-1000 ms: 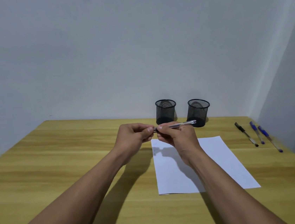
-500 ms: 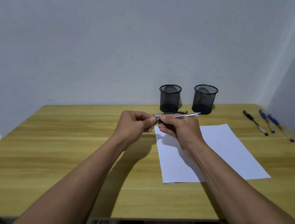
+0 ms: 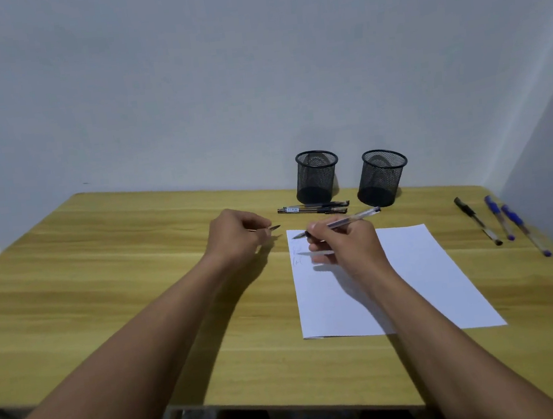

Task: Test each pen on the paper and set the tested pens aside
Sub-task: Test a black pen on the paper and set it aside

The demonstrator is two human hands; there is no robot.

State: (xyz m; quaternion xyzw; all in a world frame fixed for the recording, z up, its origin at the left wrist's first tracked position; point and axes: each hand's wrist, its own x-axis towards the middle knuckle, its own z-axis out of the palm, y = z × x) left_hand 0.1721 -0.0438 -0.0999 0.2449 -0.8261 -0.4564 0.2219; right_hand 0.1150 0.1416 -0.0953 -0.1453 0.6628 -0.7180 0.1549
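Wooden desk [image 3: 138, 276], grey walls; right hand [image 3: 344, 246] writing, pen [image 3: 348, 220].

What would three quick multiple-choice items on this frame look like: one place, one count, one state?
1. Where do the three pens set apart lie?
A. On the table's far right
B. Inside a mesh cup
C. On the paper

2. How many mesh cups stand on the table?
A. One
B. Two
C. Four

3. What state is the pen in the right hand in?
A. Capped
B. Uncapped, tip at the paper
C. Lying loose on the table

Answers:
1 A, they lie side by side right of the paper.
2 B, two black cups by the wall.
3 B, the left hand holds the cap.
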